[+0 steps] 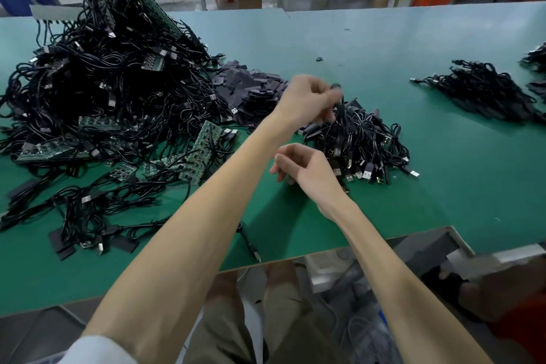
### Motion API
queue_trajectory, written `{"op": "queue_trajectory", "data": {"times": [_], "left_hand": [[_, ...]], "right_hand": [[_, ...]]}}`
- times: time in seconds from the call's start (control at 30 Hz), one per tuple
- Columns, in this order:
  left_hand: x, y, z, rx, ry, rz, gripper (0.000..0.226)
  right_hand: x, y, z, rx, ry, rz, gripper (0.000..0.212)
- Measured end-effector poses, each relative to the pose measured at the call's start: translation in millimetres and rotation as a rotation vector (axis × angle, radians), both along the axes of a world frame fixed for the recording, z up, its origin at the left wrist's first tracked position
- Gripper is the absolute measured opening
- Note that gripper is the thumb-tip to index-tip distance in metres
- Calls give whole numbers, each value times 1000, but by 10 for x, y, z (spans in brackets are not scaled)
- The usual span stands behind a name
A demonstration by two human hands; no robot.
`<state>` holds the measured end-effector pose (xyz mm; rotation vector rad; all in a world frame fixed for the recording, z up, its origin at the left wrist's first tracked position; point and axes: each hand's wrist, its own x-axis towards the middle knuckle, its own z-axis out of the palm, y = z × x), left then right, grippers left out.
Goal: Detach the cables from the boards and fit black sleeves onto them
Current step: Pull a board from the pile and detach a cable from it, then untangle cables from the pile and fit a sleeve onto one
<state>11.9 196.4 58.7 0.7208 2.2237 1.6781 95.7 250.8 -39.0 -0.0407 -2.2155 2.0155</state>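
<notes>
My left hand (307, 100) is raised over the table's middle and grips a black cable (339, 103) above the small heap of loose cables (366, 142). My right hand (307, 168) hovers just in front of that heap, fingers loosely curled, holding nothing. A big tangle of black cables with green boards (204, 139) fills the left side. Flat black sleeves (254, 89) lie in a pile between the tangle and my left hand.
A bundle of finished cables (484, 91) lies at the right, with more at the far right edge. One single cable (249, 242) lies near the green table's front edge (325, 248). Another person's hand shows at the lower right.
</notes>
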Motion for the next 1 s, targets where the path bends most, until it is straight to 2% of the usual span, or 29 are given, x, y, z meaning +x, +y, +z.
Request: {"op": "queue_trajectory", "data": {"times": [0.07, 0.17, 0.27, 0.33, 0.43, 0.53, 0.57, 0.63, 0.7, 0.73, 0.9, 1.0], "left_hand": [[24, 52, -148, -240, 77, -100, 15], [39, 103, -343, -520, 235, -123, 30], [20, 85, -366, -611, 333, -119, 46], [7, 68, -363, -643, 360, -136, 38], [48, 30, -400, -589, 433, -27, 21], [16, -119, -477, -516, 513, 179, 26], [-31, -194, -509, -551, 549, 240, 29], [-134, -366, -590, -746, 604, 312, 33], [-193, -541, -676, -943, 600, 326, 34], [-202, -621, -712, -972, 584, 322, 34], [-164, -775, -775, -764, 676, 363, 28], [-87, -785, -732, -611, 601, 378, 23]], "right_hand": [[12, -4, 9, 17, -1, -14, 16], [29, 13, 21, 26, -9, -36, 26], [38, 1, 18, 55, -22, -21, 31], [32, -1, 16, 61, -29, -19, 34], [30, 16, 24, 93, -42, -36, 32], [24, 7, 12, 115, -22, -53, 29], [21, -1, 5, 107, -11, -48, 26], [15, -9, -11, 90, -9, -29, 17], [11, 5, -26, 79, -5, -20, 12], [14, 13, -27, 76, -1, -19, 12], [17, 20, -35, 83, 7, -18, 13], [12, 20, -42, 84, 5, -20, 13]]}}
